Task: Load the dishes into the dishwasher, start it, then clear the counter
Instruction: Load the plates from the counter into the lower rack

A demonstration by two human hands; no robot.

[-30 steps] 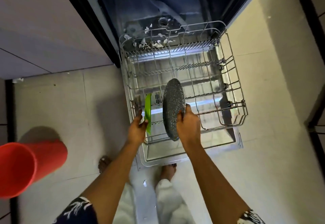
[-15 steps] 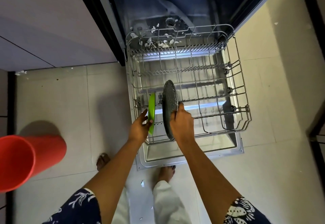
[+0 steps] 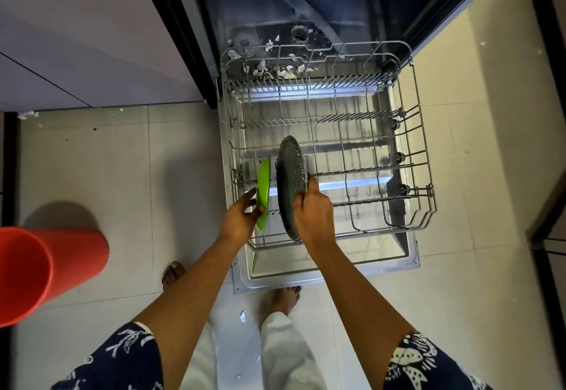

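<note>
Now the left hand (image 3: 242, 218) pinches the green plate (image 3: 263, 189) and the right hand (image 3: 314, 216) grips the grey plate (image 3: 290, 181), both upright at the rack's (image 3: 382, 199) seven o'clock corner.

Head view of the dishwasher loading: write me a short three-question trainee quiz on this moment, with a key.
1. True or false: the green plate is on edge, left of the speckled grey plate.
2. Which hand grips the speckled grey plate? A. left hand B. right hand C. neither
3. Fill in: the left hand pinches the ____ plate.
Key: 1 true; 2 B; 3 green.
</note>
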